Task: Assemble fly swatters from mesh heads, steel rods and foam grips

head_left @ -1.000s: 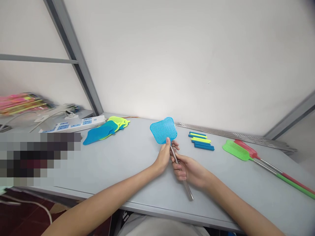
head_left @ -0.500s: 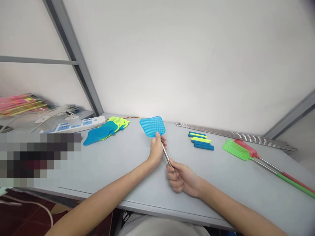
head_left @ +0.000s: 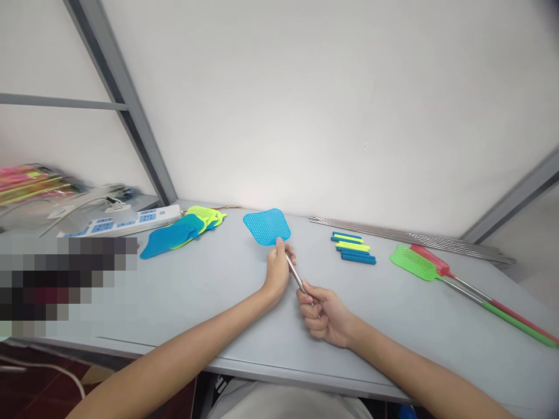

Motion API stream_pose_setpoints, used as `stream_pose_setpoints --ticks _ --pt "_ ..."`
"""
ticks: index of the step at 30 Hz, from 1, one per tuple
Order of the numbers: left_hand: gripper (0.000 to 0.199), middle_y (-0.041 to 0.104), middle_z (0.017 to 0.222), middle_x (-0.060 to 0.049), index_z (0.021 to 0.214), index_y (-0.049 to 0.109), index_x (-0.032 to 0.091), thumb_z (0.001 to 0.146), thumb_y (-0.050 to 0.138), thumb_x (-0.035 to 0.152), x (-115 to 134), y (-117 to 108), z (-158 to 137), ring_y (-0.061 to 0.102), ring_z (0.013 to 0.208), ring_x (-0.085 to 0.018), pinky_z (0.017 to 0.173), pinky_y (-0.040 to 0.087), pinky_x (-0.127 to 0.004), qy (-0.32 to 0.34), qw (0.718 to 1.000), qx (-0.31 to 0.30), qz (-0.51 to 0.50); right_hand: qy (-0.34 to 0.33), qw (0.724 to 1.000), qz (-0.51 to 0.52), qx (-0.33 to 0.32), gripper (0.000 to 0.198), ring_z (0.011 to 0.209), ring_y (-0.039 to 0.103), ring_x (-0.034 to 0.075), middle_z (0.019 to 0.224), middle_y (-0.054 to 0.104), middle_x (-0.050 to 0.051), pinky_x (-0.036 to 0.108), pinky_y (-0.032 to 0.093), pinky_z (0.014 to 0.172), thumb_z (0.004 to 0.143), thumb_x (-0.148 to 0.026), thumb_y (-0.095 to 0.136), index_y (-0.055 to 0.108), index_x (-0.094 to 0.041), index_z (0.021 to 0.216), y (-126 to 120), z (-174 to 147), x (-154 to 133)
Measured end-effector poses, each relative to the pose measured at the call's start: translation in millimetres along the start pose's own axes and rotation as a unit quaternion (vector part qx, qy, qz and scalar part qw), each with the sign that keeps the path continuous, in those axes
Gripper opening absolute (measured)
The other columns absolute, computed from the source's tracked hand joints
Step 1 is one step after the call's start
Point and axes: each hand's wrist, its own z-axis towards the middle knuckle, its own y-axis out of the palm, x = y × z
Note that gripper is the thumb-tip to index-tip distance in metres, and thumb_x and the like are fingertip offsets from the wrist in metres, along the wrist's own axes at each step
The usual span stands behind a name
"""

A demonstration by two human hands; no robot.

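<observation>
A blue mesh fly swatter head (head_left: 267, 226) is held up over the middle of the table. My left hand (head_left: 278, 269) pinches it at its neck, thumb on top, where it meets a thin metal rod (head_left: 295, 272). Wrapped round the lower part of that rod is my right hand (head_left: 324, 313), closer to the table's front edge. My left fingers hide the joint between head and rod. Left of my hands lies a pile of blue swatter heads (head_left: 172, 234) and yellow swatter heads (head_left: 205, 216).
Several blue and yellow tubes (head_left: 353, 247) lie right of centre, with long metal rods (head_left: 406, 237) along the wall behind. Green (head_left: 414, 263) and red fly swatters (head_left: 437, 260) rest at right. A white power strip (head_left: 131, 221) and bagged colourful items (head_left: 32, 183) are at left.
Both hands keep their hold on the swatter head and rod, with hardly any movement. The whole view has shifted slightly.
</observation>
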Motion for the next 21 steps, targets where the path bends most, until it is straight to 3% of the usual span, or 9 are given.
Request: stream_pose_setpoints --ticks 8,14,21 --pt "0.045 0.043 0.047 0.002 0.058 0.043 0.015 0.074 0.027 0.054 9.2 0.8 -2.4 0.039 0.04 -0.007 0.039 0.03 -0.018 -0.003 0.998 -0.053 -0.026 -0.02 0.999 -0.048 -0.011 0.031 0.031 0.007 0.003 0.042 0.014 -0.009 0.015 0.007 0.03 0.075 -0.045 0.035 0.032 -0.018 0.06 5.0 -4.1 -8.5" --pt "0.036 0.044 0.042 0.003 0.062 0.046 0.015 0.076 0.033 0.045 10.9 7.1 -19.0 0.041 0.04 -0.007 0.042 0.029 -0.018 0.019 0.98 -0.196 0.026 -0.08 0.991 -0.111 0.004 0.032 0.031 0.009 0.002 0.044 0.015 -0.008 0.015 0.008 0.03 0.075 -0.046 0.033 0.038 -0.017 0.062 -3.8 -8.9 -26.4" --pt "0.033 0.046 0.046 0.002 0.062 0.051 0.014 0.075 0.038 0.041 11.7 6.8 -21.0 0.04 0.046 -0.009 0.048 0.032 -0.02 0.064 0.979 -0.168 0.099 -0.108 0.973 -0.196 0.052 0.028 0.034 0.018 0.003 0.048 0.024 -0.007 0.016 0.016 0.033 0.074 -0.043 0.038 0.047 -0.016 0.071 -7.6 -13.5 -36.3"
